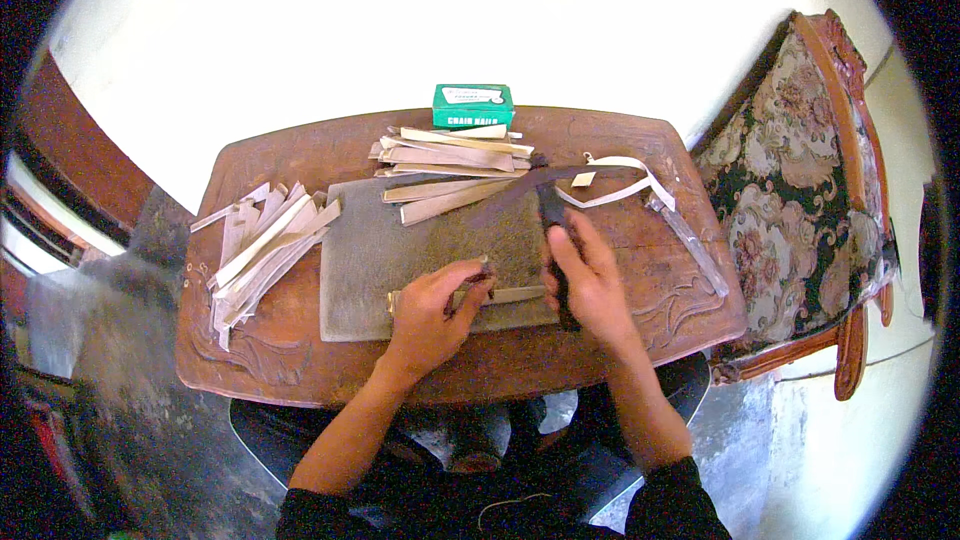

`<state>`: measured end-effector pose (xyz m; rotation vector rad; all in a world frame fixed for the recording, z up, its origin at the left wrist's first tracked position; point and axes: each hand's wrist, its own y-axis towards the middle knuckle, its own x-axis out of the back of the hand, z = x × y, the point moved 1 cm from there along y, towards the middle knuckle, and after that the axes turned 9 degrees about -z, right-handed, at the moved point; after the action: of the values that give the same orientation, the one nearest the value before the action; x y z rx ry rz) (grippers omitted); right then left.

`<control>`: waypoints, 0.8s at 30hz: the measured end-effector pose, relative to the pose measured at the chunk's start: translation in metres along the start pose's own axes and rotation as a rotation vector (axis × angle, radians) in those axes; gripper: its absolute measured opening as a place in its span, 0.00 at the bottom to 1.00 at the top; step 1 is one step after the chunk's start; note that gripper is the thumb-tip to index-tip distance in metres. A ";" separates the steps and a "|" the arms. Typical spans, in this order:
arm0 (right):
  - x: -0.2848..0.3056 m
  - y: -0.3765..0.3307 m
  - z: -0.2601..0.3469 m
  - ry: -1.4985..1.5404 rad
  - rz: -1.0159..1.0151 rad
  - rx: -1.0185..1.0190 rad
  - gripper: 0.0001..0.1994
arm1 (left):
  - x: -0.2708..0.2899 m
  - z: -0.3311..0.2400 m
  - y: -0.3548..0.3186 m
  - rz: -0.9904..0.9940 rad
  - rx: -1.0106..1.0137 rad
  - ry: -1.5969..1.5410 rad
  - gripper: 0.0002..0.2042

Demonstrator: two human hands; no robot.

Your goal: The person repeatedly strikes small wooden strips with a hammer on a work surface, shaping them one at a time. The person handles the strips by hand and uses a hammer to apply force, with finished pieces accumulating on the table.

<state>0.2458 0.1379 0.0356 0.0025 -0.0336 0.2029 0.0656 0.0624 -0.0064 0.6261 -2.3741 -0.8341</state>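
- Far left of the wooden table (300, 365): a loose heap of pale flat strips (258, 245), fanned out, partly overhanging the grey mat's left edge.
- Centre: a grey rectangular mat (370, 260) lying flat on the tabletop, worn and dusty.
- On the mat's near edge: a single pale strip (515, 294), lying roughly crosswise, between the two hands.
- Left hand (435, 308): pressed down on that strip, fingers curled and closed over it, thumb and fingertips pinching a small dark piece (486, 265) at the top; exact nature of that piece too small to tell.
- Right hand (590, 285): wrapped shut around the dark handle of a long tool (553, 210), fingers folded over it; dark blade-like part blurred, stretching up and left across the mat's far corner.
- Behind the hands, at the mat's far edge: two more pale strips (440, 200) lying slantwise, and beyond them a neat stack of strips (455, 150) on the bare wood.
- At the table's back edge: a small green box (472, 106), touching the stack's far side.
- Right of the tool: a looped white band (620, 180) and a clear plastic ruler (695, 240) running diagonally toward the table's right edge.
- Far right: an upholstered chair (800, 190) with floral fabric and carved wooden frame, just beside the table.
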 end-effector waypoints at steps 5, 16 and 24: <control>-0.013 0.013 -0.028 0.083 0.024 -0.112 0.12 | 0.005 -0.005 0.003 0.062 0.178 -0.055 0.07; -0.015 0.011 -0.030 0.063 0.005 -0.151 0.16 | 0.004 -0.004 0.001 0.146 0.192 -0.015 0.07; -0.014 0.014 -0.031 0.003 -0.005 -0.121 0.16 | 0.005 -0.015 0.007 0.148 -0.024 0.085 0.10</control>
<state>0.2303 0.1486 0.0036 -0.1182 -0.0432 0.1960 0.0696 0.0581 0.0092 0.4604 -2.2989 -0.7553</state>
